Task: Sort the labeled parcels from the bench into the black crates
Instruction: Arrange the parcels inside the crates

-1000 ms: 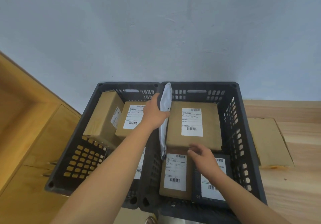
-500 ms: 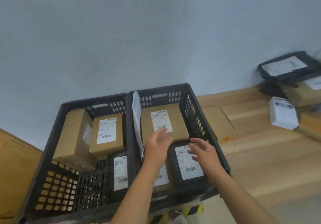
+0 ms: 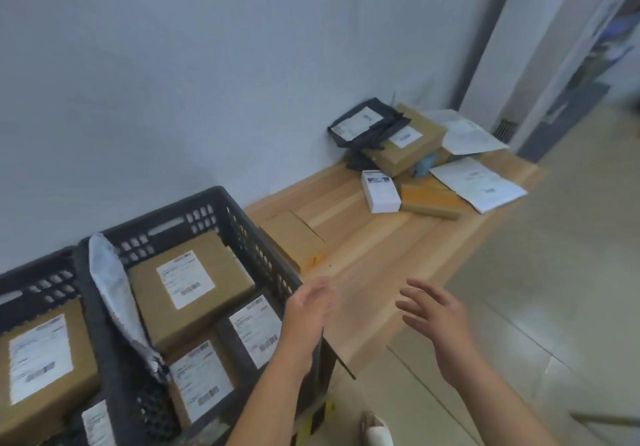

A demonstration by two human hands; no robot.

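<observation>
The long pale wooden bench [image 3: 381, 245] runs from the centre to the upper right of the frame. At lower left, two black slotted plastic crates [image 3: 256, 248] sit side by side, already holding brown labelled boxes [image 3: 194, 293]. The unsorted parcels [image 3: 408, 144] lie heaped at upper right: a black mailer, cardboard boxes, a small white box [image 3: 379, 191] and white envelopes. At lower centre the left hand [image 3: 311, 310] and right hand [image 3: 436, 321] hover empty. The right's fingers are spread; the left's are relaxed and blurred. The next move looks like a long reach: lift one loose top piece and keep its label upward.
</observation>
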